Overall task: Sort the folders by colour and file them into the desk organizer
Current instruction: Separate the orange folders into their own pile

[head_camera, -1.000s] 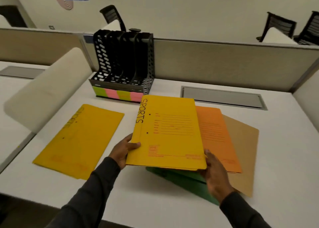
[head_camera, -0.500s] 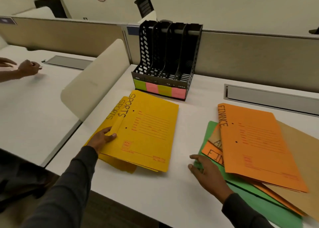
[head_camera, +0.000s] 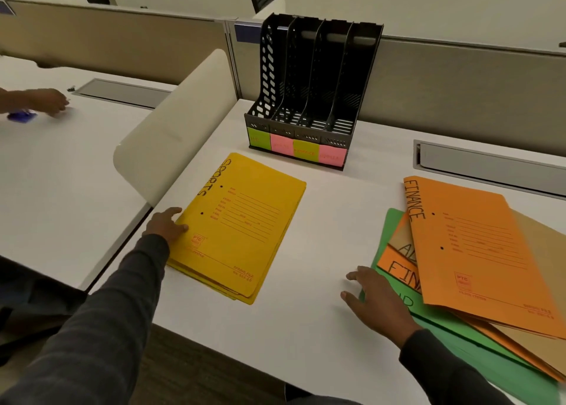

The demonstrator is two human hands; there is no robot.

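Observation:
Two yellow "SPORTS" folders (head_camera: 242, 227) lie stacked flat on the white desk, left of centre. My left hand (head_camera: 165, 225) rests on the stack's left edge, fingers spread. At the right lies a mixed pile: an orange "FINANCE" folder (head_camera: 477, 251) on top, a second orange folder (head_camera: 398, 266), a brown folder (head_camera: 539, 251) and a green folder (head_camera: 465, 343) beneath. My right hand (head_camera: 376, 302) lies flat with fingers apart on the green folder's left corner. The black desk organizer (head_camera: 309, 95) stands empty at the back, with green and pink labels on its front.
A curved cream divider panel (head_camera: 174, 128) stands at the desk's left edge. Another person's hand (head_camera: 43, 101) touches a blue object (head_camera: 21, 117) on the neighbouring desk. A grey cable tray lid (head_camera: 490, 165) sits at the back right. Partition walls run behind the organizer.
The yellow folder that both my hands held now lies squared on the other yellow one at the left. My right hand has let go and moved onto the green folder's corner.

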